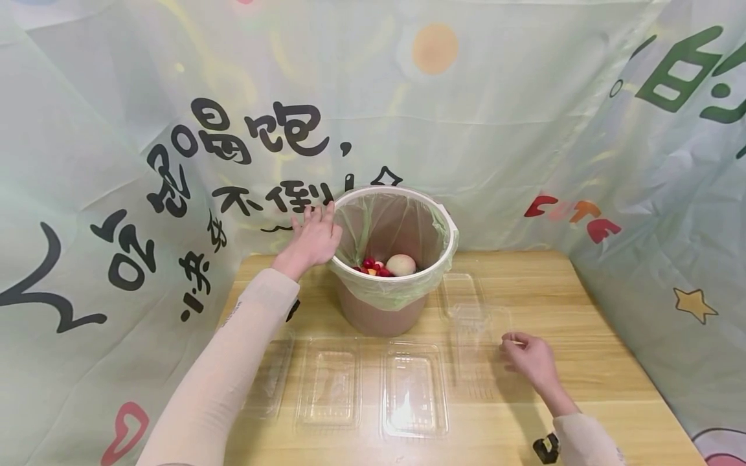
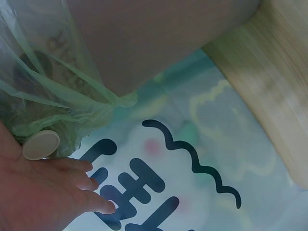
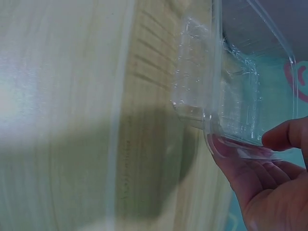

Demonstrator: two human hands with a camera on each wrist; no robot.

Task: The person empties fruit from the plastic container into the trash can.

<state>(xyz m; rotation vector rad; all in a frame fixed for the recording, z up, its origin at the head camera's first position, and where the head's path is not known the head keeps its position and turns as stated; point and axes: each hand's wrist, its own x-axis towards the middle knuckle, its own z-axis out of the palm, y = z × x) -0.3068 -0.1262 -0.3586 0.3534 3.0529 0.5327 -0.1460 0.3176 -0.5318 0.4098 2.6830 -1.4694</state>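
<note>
My left hand (image 1: 315, 239) rests at the left rim of a round bucket-like bin (image 1: 381, 318), fingers extended. A thin green plastic bag (image 1: 396, 296) lines the bin and folds over its rim. Inside lie small red pieces (image 1: 370, 264) and a pale round item (image 1: 401, 265). In the left wrist view, a white round piece (image 2: 41, 145) shows beside the hand. My right hand (image 1: 531, 361) pinches the edge of a clear plastic container (image 3: 233, 91) between thumb and fingers. That container is tilted on its side above the table, right of the bin.
Two clear plastic containers (image 1: 329, 388) (image 1: 415, 391) lie on the wooden table (image 1: 574, 310) in front of the bin. Another clear container (image 1: 272, 378) is partly behind my left sleeve. More clear plastic (image 1: 462, 291) lies right of the bin. Printed cloth (image 1: 495, 129) surrounds the table's back and sides.
</note>
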